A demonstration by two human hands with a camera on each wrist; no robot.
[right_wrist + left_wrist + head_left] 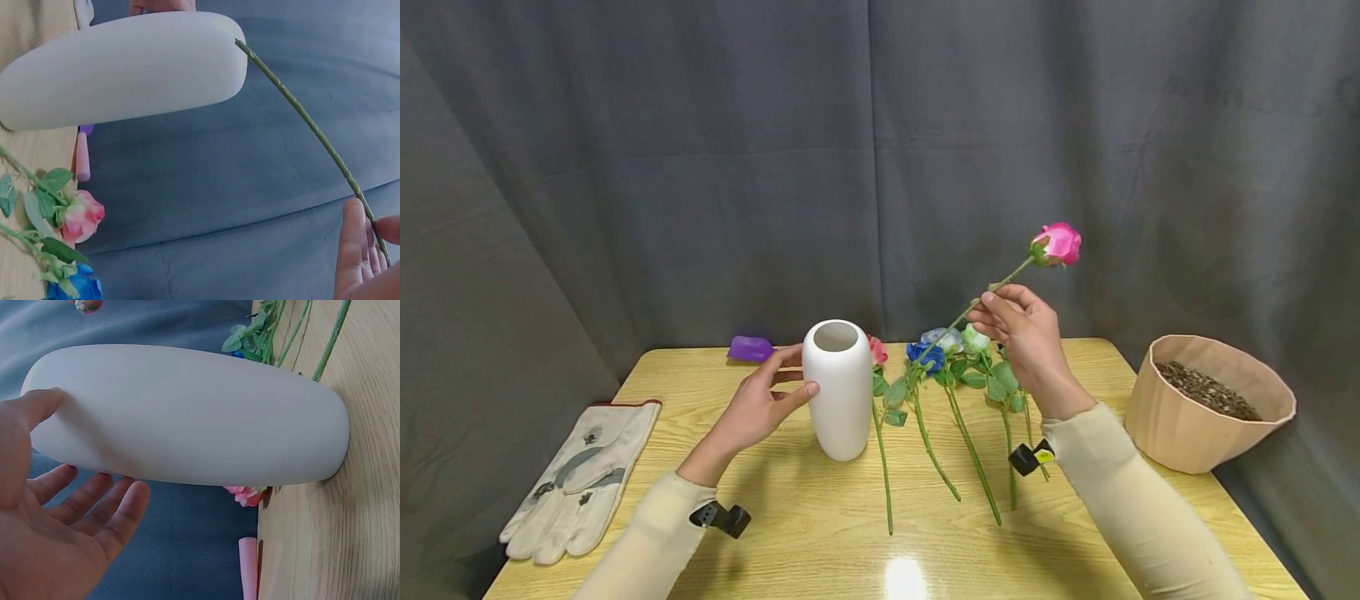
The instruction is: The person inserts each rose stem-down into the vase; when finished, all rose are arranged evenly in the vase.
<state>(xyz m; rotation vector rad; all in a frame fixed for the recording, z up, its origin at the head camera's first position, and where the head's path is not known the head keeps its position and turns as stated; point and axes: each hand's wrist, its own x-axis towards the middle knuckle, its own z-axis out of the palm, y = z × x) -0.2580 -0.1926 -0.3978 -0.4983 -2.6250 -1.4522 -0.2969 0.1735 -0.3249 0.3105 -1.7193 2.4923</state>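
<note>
A white vase [841, 400] stands upright near the middle of the table. My left hand [763, 404] holds its upper part from the left, thumb on the near side and fingers on the far side. To the right, my right hand [1026, 337] pinches the stem of a pink rose [1060, 244] between thumb and fingers. The bloom points up and right, and the bare stem [300, 109] slants down to the left. In the right wrist view, the stem's lower tip overlaps the vase's rim end.
Several artificial roses lie right of the vase, including a blue rose [927, 357] and a coral rose [877, 350]. A purple scoop [749, 349] lies at the back edge. Gloves [583, 479] lie at left; a peach planter [1187, 408] holding dark soil-like material stands at right.
</note>
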